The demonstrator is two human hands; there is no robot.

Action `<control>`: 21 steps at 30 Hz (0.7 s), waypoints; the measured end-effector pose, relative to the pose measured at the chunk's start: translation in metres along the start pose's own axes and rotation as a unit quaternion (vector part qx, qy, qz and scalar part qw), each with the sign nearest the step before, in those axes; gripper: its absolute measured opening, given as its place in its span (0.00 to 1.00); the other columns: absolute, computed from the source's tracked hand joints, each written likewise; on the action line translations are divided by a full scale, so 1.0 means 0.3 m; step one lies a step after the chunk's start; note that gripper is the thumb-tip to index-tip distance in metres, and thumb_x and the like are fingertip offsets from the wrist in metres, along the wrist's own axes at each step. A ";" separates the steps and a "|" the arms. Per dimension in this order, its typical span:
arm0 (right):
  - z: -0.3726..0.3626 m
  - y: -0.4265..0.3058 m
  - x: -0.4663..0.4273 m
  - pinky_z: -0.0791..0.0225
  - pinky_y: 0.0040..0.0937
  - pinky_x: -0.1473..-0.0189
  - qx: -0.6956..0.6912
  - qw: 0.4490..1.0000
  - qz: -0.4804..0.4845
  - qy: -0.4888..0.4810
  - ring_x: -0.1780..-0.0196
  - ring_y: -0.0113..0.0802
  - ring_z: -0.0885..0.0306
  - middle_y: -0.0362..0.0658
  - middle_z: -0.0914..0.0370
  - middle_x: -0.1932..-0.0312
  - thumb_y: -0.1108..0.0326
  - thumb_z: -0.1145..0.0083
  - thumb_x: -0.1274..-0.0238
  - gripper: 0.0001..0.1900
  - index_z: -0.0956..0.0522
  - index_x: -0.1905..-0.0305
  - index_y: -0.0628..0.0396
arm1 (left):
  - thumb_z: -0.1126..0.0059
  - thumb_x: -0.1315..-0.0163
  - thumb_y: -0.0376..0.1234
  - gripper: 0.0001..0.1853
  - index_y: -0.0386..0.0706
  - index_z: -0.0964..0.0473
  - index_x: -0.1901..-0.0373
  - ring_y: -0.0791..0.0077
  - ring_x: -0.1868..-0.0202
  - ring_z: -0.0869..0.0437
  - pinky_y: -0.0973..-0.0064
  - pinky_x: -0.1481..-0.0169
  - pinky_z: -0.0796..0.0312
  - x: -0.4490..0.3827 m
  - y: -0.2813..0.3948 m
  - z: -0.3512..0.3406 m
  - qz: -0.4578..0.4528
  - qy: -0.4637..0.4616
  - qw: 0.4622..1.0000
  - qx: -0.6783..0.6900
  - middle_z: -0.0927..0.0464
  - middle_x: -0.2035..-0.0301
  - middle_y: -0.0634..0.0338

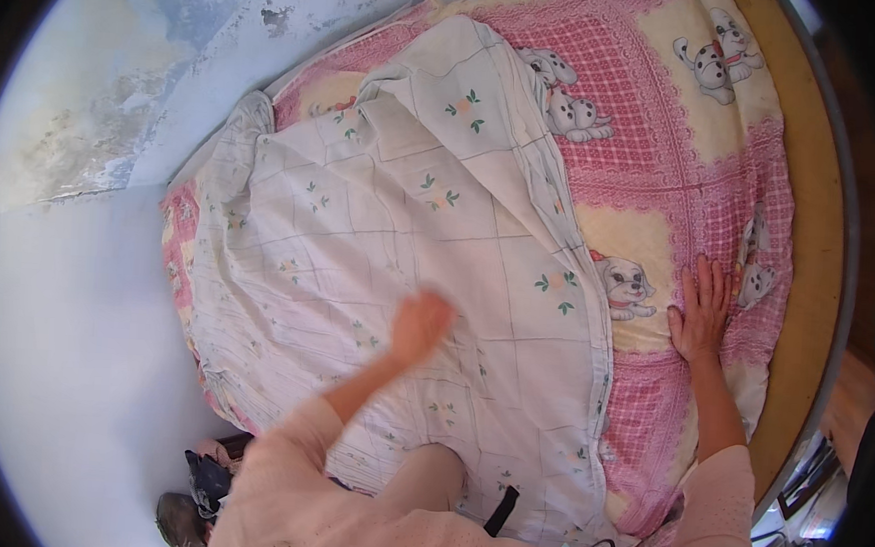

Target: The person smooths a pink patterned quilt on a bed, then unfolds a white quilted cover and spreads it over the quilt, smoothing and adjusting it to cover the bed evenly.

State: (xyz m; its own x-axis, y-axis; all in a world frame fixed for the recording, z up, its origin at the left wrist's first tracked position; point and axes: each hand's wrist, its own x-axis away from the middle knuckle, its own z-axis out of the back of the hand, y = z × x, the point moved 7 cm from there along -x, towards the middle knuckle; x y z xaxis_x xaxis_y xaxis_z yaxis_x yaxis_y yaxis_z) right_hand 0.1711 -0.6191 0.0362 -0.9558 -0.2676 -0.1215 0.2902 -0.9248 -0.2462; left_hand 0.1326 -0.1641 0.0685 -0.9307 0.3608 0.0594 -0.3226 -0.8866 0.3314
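A white quilt cover [456,222] with grid lines and small flower sprigs lies wrinkled over much of the bed. Above its middle is my left hand [423,324], blurred, its fingers apparently curled; whether it holds anything is not visible. My right hand [699,314] rests palm down with fingers spread on the pink and cream puppy-print sheet [714,178]. That hand lies to the right of the cover's folded long edge [595,283]. At the far end, the cover's top corner is folded and bunched. One of my knees [429,472] is on the cover at the near side.
A wall [68,288] with peeling paint runs along the left and far sides. The bed's yellowish wooden edge [811,244] curves down the right. Dark items, including a shoe-like object [182,525], lie at lower left. A black strap [502,510] lies near my body.
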 end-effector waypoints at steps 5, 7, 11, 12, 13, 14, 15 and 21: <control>-0.013 -0.030 -0.036 0.64 0.59 0.25 -0.010 1.000 0.020 0.016 0.23 0.53 0.55 0.46 0.50 0.23 0.51 0.48 0.39 0.33 0.35 0.30 0.49 | 0.37 0.42 0.37 0.25 0.38 0.29 0.44 0.52 0.56 0.19 0.61 0.51 0.27 -0.920 -0.372 0.542 0.039 0.278 0.949 -0.145 0.21 0.58 0.48; -0.016 -0.020 -0.022 0.63 0.59 0.26 -0.007 1.000 0.019 0.014 0.23 0.53 0.55 0.46 0.50 0.23 0.51 0.48 0.39 0.33 0.35 0.30 0.49 | 0.36 0.45 0.44 0.29 0.37 0.27 0.44 0.49 0.51 0.18 0.60 0.47 0.27 -1.120 -0.430 0.516 0.212 0.166 0.963 -0.003 0.20 0.53 0.44; -0.019 0.006 0.005 0.63 0.59 0.25 -0.014 1.000 -0.007 -0.022 0.23 0.54 0.55 0.46 0.50 0.23 0.55 0.42 0.46 0.35 0.34 0.31 0.48 | 0.39 0.46 0.50 0.31 0.38 0.23 0.47 0.49 0.47 0.19 0.61 0.42 0.28 -1.259 -0.347 0.361 0.259 -0.076 0.959 -0.086 0.21 0.50 0.42; -0.018 0.002 -0.006 0.63 0.59 0.25 -0.020 0.999 -0.016 -0.034 0.23 0.53 0.55 0.47 0.50 0.23 0.56 0.40 0.48 0.36 0.34 0.31 0.48 | 0.41 0.45 0.53 0.32 0.39 0.23 0.45 0.49 0.45 0.21 0.61 0.40 0.29 -1.288 -0.361 0.401 0.254 -0.035 0.958 -0.131 0.22 0.47 0.43; -0.014 0.002 -0.006 0.63 0.60 0.25 -0.028 0.999 -0.017 -0.032 0.23 0.54 0.55 0.47 0.50 0.24 0.57 0.38 0.50 0.37 0.34 0.31 0.47 | 0.44 0.43 0.55 0.33 0.41 0.24 0.44 0.49 0.43 0.22 0.61 0.39 0.30 -1.315 -0.338 0.448 0.246 0.005 0.954 -0.170 0.23 0.45 0.44; -0.015 0.001 -0.005 0.63 0.60 0.25 -0.035 0.999 -0.017 -0.030 0.23 0.54 0.56 0.47 0.50 0.24 0.57 0.37 0.52 0.38 0.34 0.31 0.47 | 0.45 0.41 0.56 0.31 0.41 0.23 0.46 0.48 0.44 0.22 0.59 0.38 0.31 -1.398 -0.303 0.526 0.217 0.076 0.964 -0.137 0.21 0.49 0.45; -0.014 0.008 0.004 0.63 0.60 0.25 -0.043 0.999 -0.018 -0.028 0.23 0.54 0.56 0.47 0.50 0.24 0.58 0.35 0.54 0.39 0.34 0.32 0.47 | 0.47 0.40 0.56 0.30 0.42 0.21 0.49 0.47 0.44 0.22 0.58 0.37 0.33 -1.474 -0.216 0.613 0.180 0.142 0.968 -0.102 0.19 0.52 0.46; -0.019 0.014 0.014 0.63 0.61 0.25 -0.040 0.998 -0.027 -0.034 0.23 0.53 0.56 0.46 0.50 0.24 0.58 0.34 0.55 0.39 0.33 0.32 0.47 | 0.41 0.45 0.32 0.18 0.42 0.22 0.51 0.42 0.51 0.22 0.51 0.46 0.29 -1.755 0.611 0.997 -0.304 0.407 0.861 0.030 0.22 0.54 0.45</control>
State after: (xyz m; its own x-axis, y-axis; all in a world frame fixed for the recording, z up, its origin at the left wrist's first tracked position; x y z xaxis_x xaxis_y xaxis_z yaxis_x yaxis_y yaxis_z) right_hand 0.1685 -0.6225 0.0291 -0.9701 -0.2389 -0.0417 0.2392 -0.9141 -0.3276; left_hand 0.6151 -0.4302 0.3796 -0.4139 0.4079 -0.8138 -0.8055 -0.5806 0.1186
